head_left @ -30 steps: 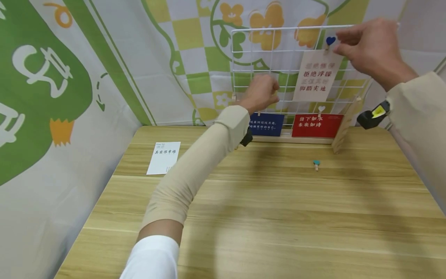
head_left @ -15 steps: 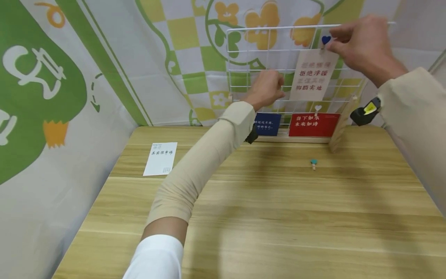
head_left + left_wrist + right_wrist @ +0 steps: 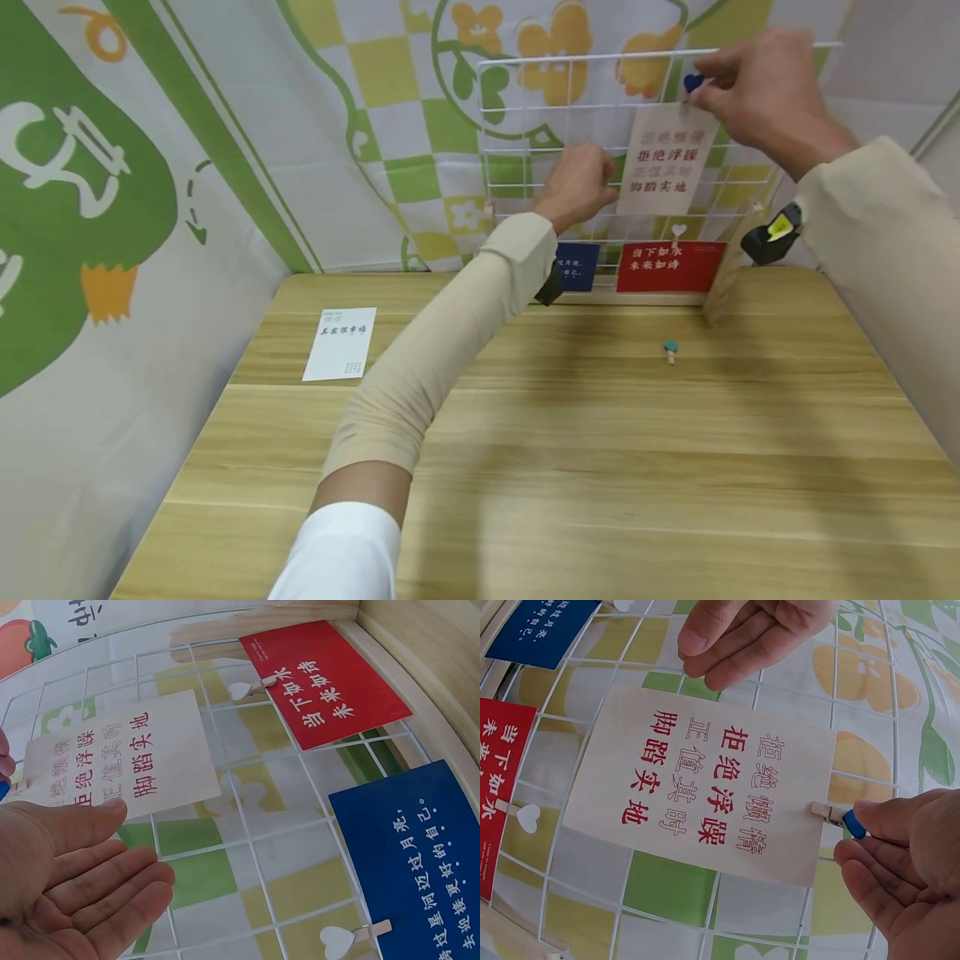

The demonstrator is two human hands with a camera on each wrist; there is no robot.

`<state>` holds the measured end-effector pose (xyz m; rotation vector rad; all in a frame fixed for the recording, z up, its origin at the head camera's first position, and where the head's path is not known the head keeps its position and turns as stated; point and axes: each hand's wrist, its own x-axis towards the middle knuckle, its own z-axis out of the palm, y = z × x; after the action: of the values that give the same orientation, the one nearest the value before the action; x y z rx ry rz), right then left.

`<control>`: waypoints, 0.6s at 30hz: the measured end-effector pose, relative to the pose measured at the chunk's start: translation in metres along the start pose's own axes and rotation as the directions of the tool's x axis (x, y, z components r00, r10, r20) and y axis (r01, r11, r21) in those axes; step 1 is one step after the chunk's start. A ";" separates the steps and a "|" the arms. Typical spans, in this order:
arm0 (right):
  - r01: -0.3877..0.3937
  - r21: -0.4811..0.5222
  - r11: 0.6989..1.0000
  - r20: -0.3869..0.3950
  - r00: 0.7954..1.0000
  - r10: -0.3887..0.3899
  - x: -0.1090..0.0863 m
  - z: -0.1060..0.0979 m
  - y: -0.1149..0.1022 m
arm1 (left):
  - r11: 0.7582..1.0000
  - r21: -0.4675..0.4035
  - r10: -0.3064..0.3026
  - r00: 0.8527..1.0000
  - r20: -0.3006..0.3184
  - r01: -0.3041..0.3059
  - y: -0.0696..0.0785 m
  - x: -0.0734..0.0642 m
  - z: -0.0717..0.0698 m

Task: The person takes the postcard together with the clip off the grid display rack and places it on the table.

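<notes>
A white wire grid rack (image 3: 525, 61) stands at the back of the table. On its upper right hangs a cream card (image 3: 667, 158) with red printed characters. A small wooden clothespin with a blue heart (image 3: 853, 823) sits at the card's top edge. My right hand (image 3: 776, 92) pinches that heart between thumb and fingertips. Left of the card, my left hand (image 3: 577, 183) hovers before the grid, its fingers loosely extended and holding nothing, as the left wrist view shows. Lower on the grid hang a red card (image 3: 667, 268) and a blue card (image 3: 412, 855), each with a white-heart clothespin.
A teal-heart clothespin (image 3: 671, 352) lies on the wooden table (image 3: 600, 467) in front of the rack. Farther left lies a white card (image 3: 340, 343) with black writing. Patterned cloth (image 3: 390, 108) hangs behind the rack.
My right hand has closed in on the blue-heart clothespin, and my left hand has shifted slightly right toward the cream card. The whole scene has slid a little left in the head view.
</notes>
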<state>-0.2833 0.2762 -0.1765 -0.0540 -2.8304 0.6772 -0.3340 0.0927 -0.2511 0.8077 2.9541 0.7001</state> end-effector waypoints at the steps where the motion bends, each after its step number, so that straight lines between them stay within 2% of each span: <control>1: 0.000 0.002 1.000 0.004 1.000 0.000 0.000 0.000 0.000 | 1.000 0.002 -0.001 1.000 -0.003 0.001 0.001 0.001 0.001; 12: 0.033 -0.020 0.999 0.004 0.999 -0.033 0.005 0.002 0.000 | 0.998 0.013 -0.065 0.998 0.000 0.065 0.009 0.009 0.003; 18: 0.012 -0.036 0.999 -0.004 1.000 -0.013 0.009 0.002 0.001 | 0.996 0.042 -0.077 0.996 -0.044 0.079 0.011 0.014 0.004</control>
<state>-0.2927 0.2766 -0.1766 -0.0434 -2.8369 0.6233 -0.3401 0.1098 -0.2481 0.6835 3.0299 0.6597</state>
